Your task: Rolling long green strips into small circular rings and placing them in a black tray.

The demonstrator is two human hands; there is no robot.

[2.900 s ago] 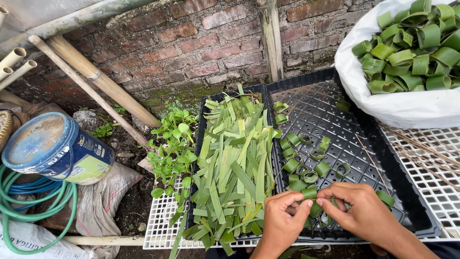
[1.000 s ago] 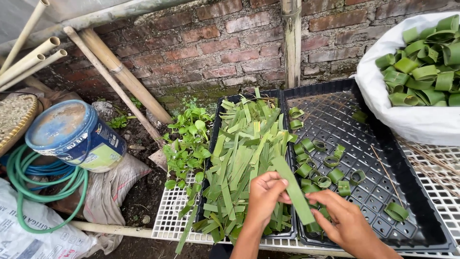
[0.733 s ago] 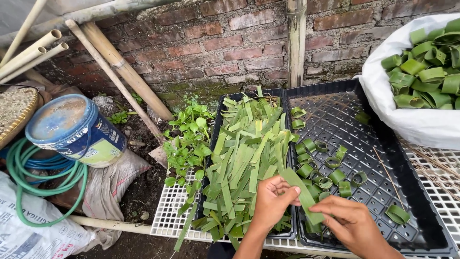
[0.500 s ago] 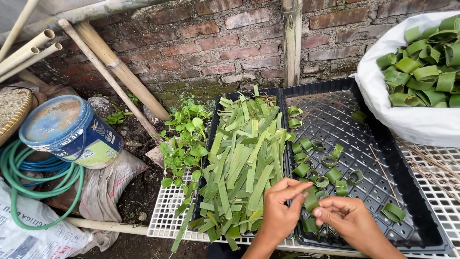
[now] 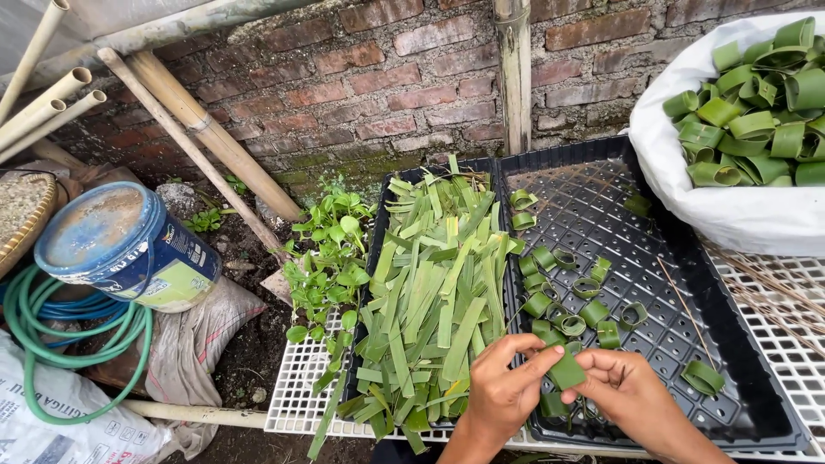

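Head view: left hand (image 5: 498,391) & right hand (image 5: 626,393) meet over black tray's (image 5: 765,412) near edge, fingertips of both pinching one green leaf strip (image 5: 567,371), half-folded btw. them. Flat cut leaves (image 5: 434,292) piled at left; rolled leaf rings (image 5: 574,301) just beyond hands.

We observe both hands, left hand (image 5: 503,391) and right hand (image 5: 632,391), pinching a leaf strip (image 5: 565,369) at lower centre; cut leaves (image 5: 434,292) piled left; black tray (image 5: 739,378) beneath.
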